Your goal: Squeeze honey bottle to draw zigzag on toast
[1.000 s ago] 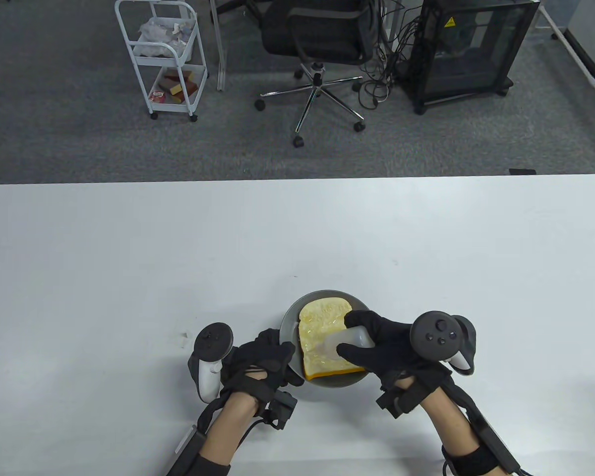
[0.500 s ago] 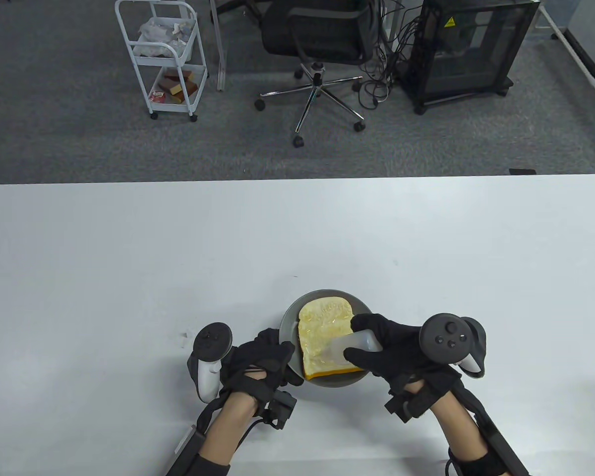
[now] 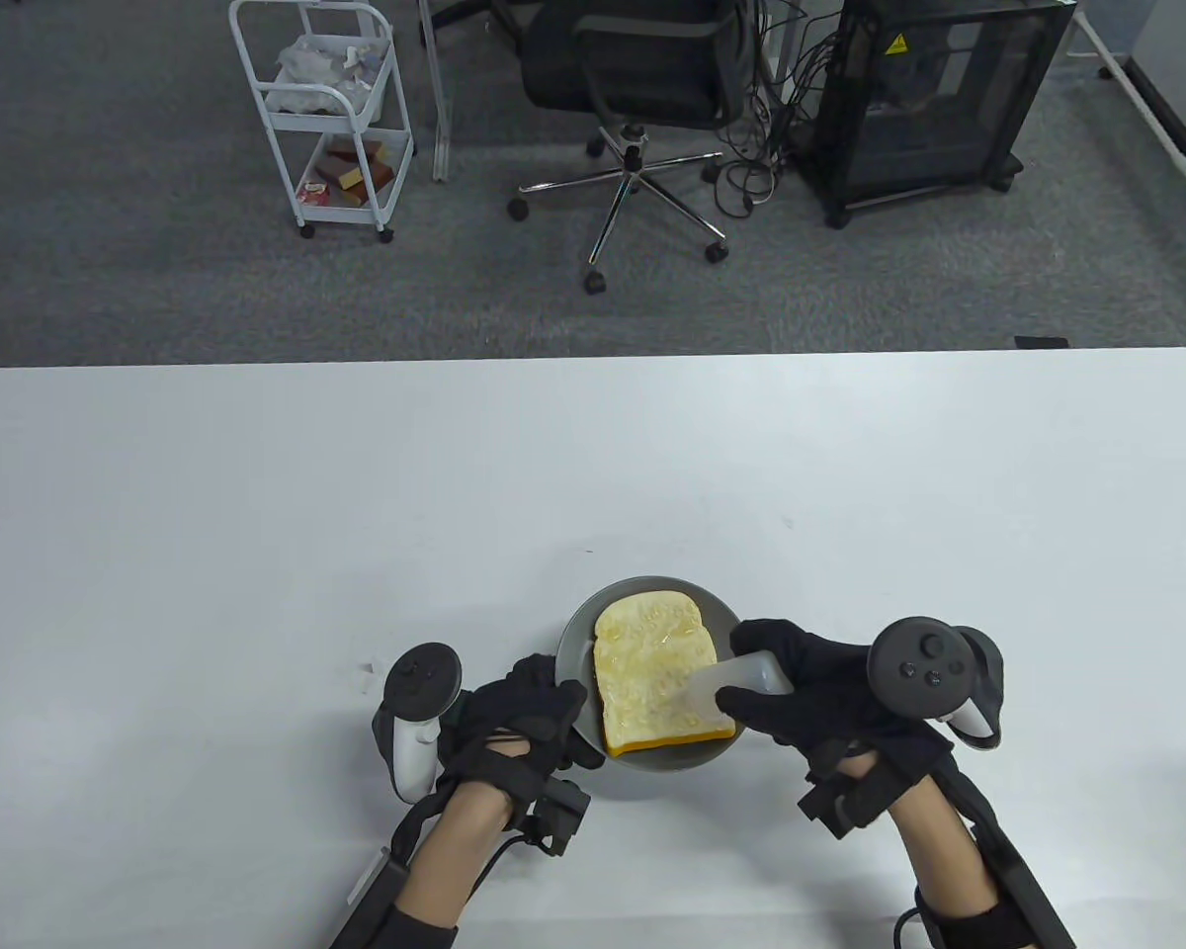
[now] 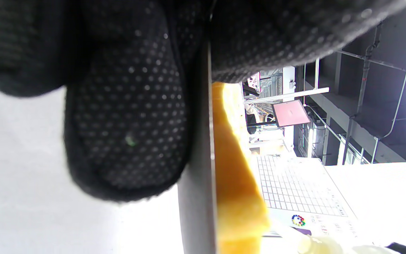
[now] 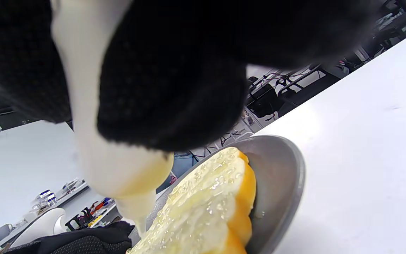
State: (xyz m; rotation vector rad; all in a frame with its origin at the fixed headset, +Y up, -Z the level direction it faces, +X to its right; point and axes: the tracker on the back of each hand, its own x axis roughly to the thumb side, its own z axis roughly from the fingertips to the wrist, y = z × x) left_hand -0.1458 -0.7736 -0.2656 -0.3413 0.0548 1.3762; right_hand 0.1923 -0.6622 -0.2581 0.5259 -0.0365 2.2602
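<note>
The right hand gripped a translucent honey bottle, thumb below it and fingers wrapped over its top, the nozzle pointing left beyond the fingertips and hanging over the near right part of the toast. The glazed toast lay on a grey plate. The left hand held the plate's left rim, fingers curled against its edge, on the white table.

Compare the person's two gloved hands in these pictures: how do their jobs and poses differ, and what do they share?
The right hand grips the honey bottle, tilted nozzle-down over the toast; the left hand holds no bottle and grips the plate rim. The right hand is raised above the plate; the left sits low at the table. Both wear black gloves with trackers.
</note>
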